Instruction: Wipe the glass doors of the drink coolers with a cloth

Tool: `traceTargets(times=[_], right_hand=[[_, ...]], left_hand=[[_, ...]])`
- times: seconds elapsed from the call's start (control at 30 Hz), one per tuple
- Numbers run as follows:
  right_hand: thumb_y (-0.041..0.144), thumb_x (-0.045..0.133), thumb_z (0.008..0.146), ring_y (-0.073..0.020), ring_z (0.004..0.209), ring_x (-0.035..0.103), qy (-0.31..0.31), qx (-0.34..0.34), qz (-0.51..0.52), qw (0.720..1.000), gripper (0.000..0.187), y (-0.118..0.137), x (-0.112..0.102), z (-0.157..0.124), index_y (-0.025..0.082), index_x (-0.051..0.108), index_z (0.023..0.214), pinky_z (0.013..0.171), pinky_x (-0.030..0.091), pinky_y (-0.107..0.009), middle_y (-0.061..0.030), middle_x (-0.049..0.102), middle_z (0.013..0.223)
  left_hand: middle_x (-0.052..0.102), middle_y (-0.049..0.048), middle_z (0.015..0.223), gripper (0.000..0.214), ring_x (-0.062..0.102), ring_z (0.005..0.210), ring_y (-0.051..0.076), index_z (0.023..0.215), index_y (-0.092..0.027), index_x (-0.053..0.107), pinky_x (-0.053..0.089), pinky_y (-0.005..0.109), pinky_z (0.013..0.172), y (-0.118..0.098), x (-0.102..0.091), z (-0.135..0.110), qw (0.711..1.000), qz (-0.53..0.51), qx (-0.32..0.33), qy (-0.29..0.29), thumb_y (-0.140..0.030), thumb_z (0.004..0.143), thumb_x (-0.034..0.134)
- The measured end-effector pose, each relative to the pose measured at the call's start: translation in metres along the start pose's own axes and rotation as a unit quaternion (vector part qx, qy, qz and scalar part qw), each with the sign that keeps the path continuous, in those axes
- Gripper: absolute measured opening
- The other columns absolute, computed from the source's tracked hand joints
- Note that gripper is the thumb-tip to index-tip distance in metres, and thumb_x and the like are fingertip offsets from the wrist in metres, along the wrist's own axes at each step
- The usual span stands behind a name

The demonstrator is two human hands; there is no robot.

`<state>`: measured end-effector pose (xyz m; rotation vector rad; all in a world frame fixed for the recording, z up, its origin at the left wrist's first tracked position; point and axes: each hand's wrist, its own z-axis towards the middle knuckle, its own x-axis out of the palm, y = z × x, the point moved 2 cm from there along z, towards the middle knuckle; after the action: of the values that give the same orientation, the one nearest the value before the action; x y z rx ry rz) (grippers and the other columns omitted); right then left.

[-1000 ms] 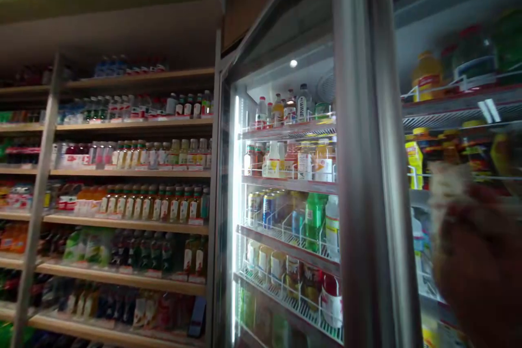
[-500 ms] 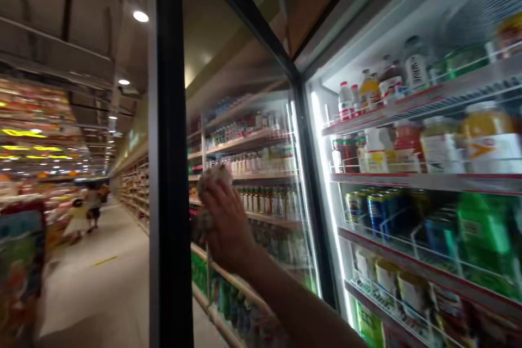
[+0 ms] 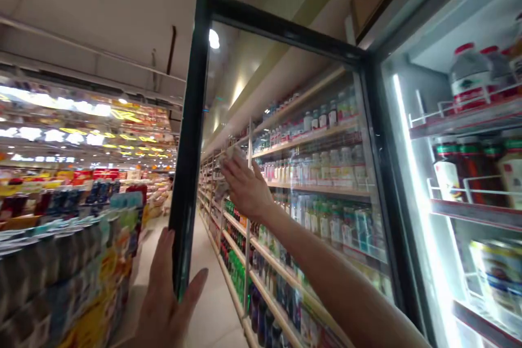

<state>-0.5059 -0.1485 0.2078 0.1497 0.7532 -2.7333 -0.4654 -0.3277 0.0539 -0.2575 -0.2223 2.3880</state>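
My right hand [image 3: 249,189] presses a crumpled pale cloth [image 3: 233,154] against the glass pane of an open fridge door [image 3: 191,141]. Its fingers lie bent over the cloth, and my forearm reaches in from the lower right. Low on the door's dark outer edge is my left hand [image 3: 165,296], with its thumb on the near side and its fingers round the far side of the frame. Part of the cloth is hidden beneath the right hand's fingers.
To the right, lit fridge shelves [image 3: 477,212] hold bottles and cans. Through the glass, long shelves of drinks [image 3: 310,190] line the aisle floor [image 3: 207,293]. Stacked canned goods [image 3: 69,261] stand at the left.
My left hand has come into view on the door's edge. The view has turned leftward, showing more of the door and the aisle. My right hand still holds the cloth at the glass.
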Motion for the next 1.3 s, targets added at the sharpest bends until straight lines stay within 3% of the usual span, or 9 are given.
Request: traceTargets(times=[0.23, 0.3, 0.47, 0.7, 0.9, 1.0, 1.13, 1.23, 1.3], right_hand=[[0.022, 0.034, 0.085, -0.0295, 0.137, 0.024, -0.16, 0.378, -0.059, 0.91, 0.052, -0.182, -0.043, -0.037, 0.015, 0.041, 0.136, 0.106, 0.022, -0.06, -0.0136, 0.035, 0.145], [0.021, 0.035, 0.085, -0.0298, 0.137, 0.025, -0.149, 0.335, -0.05, 0.929, 0.053, -0.161, -0.025, -0.043, 0.013, 0.04, 0.136, 0.106, 0.025, -0.058, -0.0153, 0.036, 0.145], [0.019, 0.04, 0.083, -0.0221, 0.138, 0.024, -0.013, -0.016, 0.009, 1.0, 0.052, -0.083, 0.001, -0.054, 0.021, 0.042, 0.135, 0.112, 0.02, -0.051, -0.0057, 0.038, 0.145], [0.018, 0.039, 0.083, -0.0315, 0.137, 0.024, -0.178, 0.38, -0.023, 0.907, 0.051, -0.228, -0.06, -0.062, 0.018, 0.041, 0.134, 0.108, 0.02, -0.06, -0.0107, 0.033, 0.146], [0.016, 0.041, 0.081, -0.0189, 0.136, 0.028, -0.064, 0.044, 0.047, 0.996, 0.05, -0.118, -0.018, -0.054, 0.025, 0.045, 0.13, 0.112, 0.02, -0.05, -0.0031, 0.045, 0.14], [0.016, 0.04, 0.079, -0.0192, 0.134, 0.032, -0.1, 0.148, 0.015, 0.984, 0.045, -0.158, -0.03, -0.089, 0.024, 0.051, 0.122, 0.11, 0.022, -0.051, -0.0034, 0.048, 0.137], [0.018, 0.035, 0.079, -0.0319, 0.133, 0.031, -0.212, 0.4, -0.052, 0.89, 0.045, -0.222, -0.062, -0.131, 0.009, 0.053, 0.12, 0.103, 0.027, -0.061, -0.0206, 0.04, 0.14], [0.022, 0.038, 0.082, -0.0265, 0.135, 0.028, -0.168, 0.322, -0.056, 0.93, 0.045, -0.18, -0.047, -0.135, 0.017, 0.052, 0.124, 0.106, 0.03, -0.05, -0.012, 0.04, 0.142], [0.022, 0.041, 0.083, -0.022, 0.137, 0.027, -0.069, 0.124, -0.034, 0.989, 0.046, -0.142, -0.029, -0.136, 0.025, 0.05, 0.128, 0.11, 0.024, -0.047, -0.0052, 0.041, 0.143]], left_hand=[[0.024, 0.0151, 0.15, 0.061, 0.017, 0.139, 0.031, 0.145, -0.018, 0.019, 0.013, 0.056, 0.111, -0.015, 0.061, 0.071, 0.952, 0.222, 0.184, -0.103, -0.043, 0.091, 0.034], [0.027, 0.0175, 0.148, 0.062, 0.021, 0.139, 0.03, 0.145, -0.016, 0.018, 0.017, 0.053, 0.11, -0.014, 0.077, 0.072, 0.949, 0.242, 0.182, -0.088, -0.045, 0.092, 0.031], [0.016, 0.0178, 0.152, 0.069, 0.012, 0.141, 0.031, 0.146, -0.014, 0.014, 0.023, 0.051, 0.109, -0.014, 0.093, 0.067, 0.95, 0.268, 0.143, -0.07, -0.052, 0.091, 0.03], [0.016, 0.0169, 0.152, 0.068, 0.01, 0.141, 0.03, 0.147, -0.016, 0.008, 0.021, 0.053, 0.109, -0.011, 0.09, 0.064, 0.947, 0.29, 0.132, -0.048, -0.052, 0.092, 0.026], [0.016, 0.0171, 0.152, 0.068, 0.009, 0.141, 0.03, 0.146, -0.015, 0.01, 0.017, 0.052, 0.11, -0.018, 0.088, 0.063, 0.949, 0.279, 0.129, -0.066, -0.051, 0.092, 0.027], [0.017, 0.0173, 0.151, 0.067, 0.009, 0.141, 0.031, 0.146, -0.015, 0.011, 0.017, 0.054, 0.11, -0.022, 0.089, 0.064, 0.951, 0.266, 0.138, -0.075, -0.05, 0.092, 0.028], [0.019, 0.0178, 0.151, 0.062, 0.011, 0.141, 0.031, 0.147, -0.017, 0.007, 0.013, 0.059, 0.109, -0.038, 0.101, 0.066, 0.95, 0.257, 0.161, -0.081, -0.043, 0.094, 0.027], [0.02, 0.0183, 0.15, 0.062, 0.013, 0.14, 0.031, 0.146, -0.019, 0.008, 0.012, 0.059, 0.109, -0.051, 0.109, 0.068, 0.952, 0.247, 0.153, -0.093, -0.041, 0.093, 0.031], [0.021, 0.0181, 0.15, 0.062, 0.012, 0.141, 0.031, 0.146, -0.019, 0.011, 0.011, 0.059, 0.109, -0.055, 0.11, 0.068, 0.955, 0.237, 0.15, -0.099, -0.041, 0.093, 0.033]])
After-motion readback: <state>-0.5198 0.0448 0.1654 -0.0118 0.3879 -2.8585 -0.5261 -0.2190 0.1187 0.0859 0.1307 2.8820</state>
